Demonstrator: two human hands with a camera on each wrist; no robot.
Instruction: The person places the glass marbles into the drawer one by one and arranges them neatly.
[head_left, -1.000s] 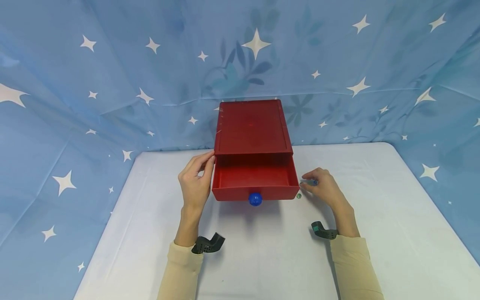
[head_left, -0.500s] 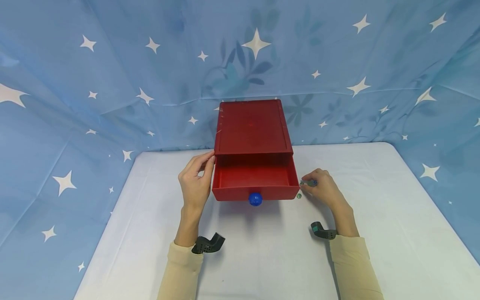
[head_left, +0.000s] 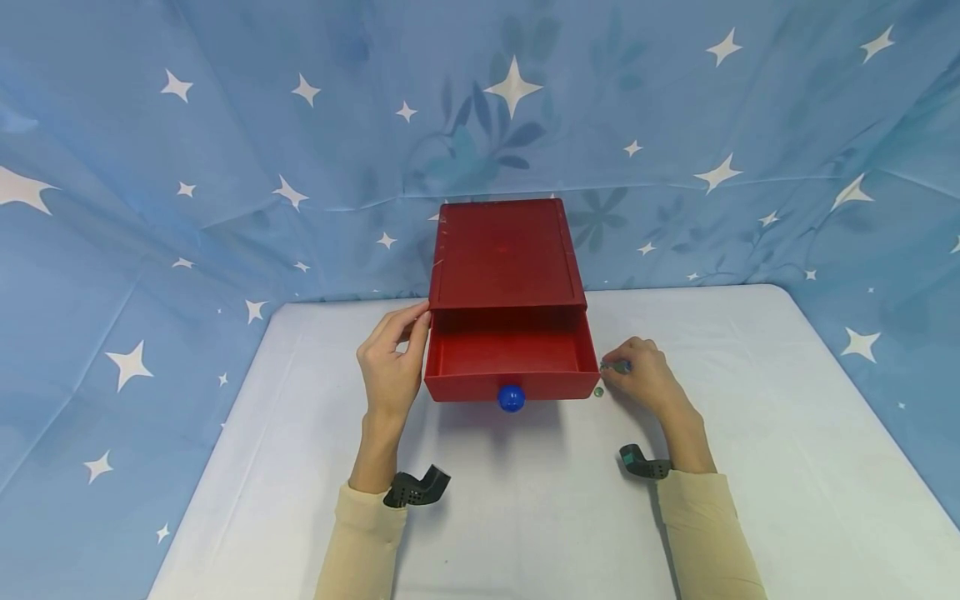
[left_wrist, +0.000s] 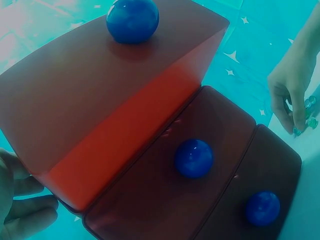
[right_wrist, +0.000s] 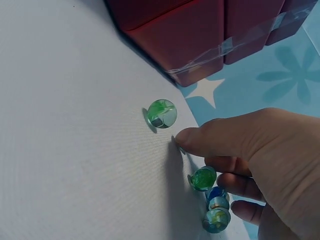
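Observation:
A red drawer cabinet (head_left: 502, 258) stands at the back middle of the table, its top drawer (head_left: 513, 387) pulled out, with bare floor showing inside. At the cabinet's left front corner, my left hand (head_left: 392, 358) touches the side with nearly straight fingers. To the right of the drawer, my right hand (head_left: 641, 375) is down at the table, thumb and forefinger pinching a small glass marble (left_wrist: 297, 131), mostly hidden by the fingers. Under that hand lie a green marble (right_wrist: 204, 178) and several blue-green ones (right_wrist: 216, 221). A clear green marble (right_wrist: 162, 114) lies apart, nearer the cabinet.
Blue round knobs (left_wrist: 194, 158) stick out from the drawer fronts; two lower drawers are closed. Clear tape (right_wrist: 226, 46) runs along the cabinet's right side. A white cloth (head_left: 510, 517) covers the table, and a blue star-patterned curtain (head_left: 300, 150) hangs behind.
My right thumb and forefinger, spread apart a second ago, have come together at the marbles, and the hand has shifted very slightly. My left hand and the drawer have stayed still.

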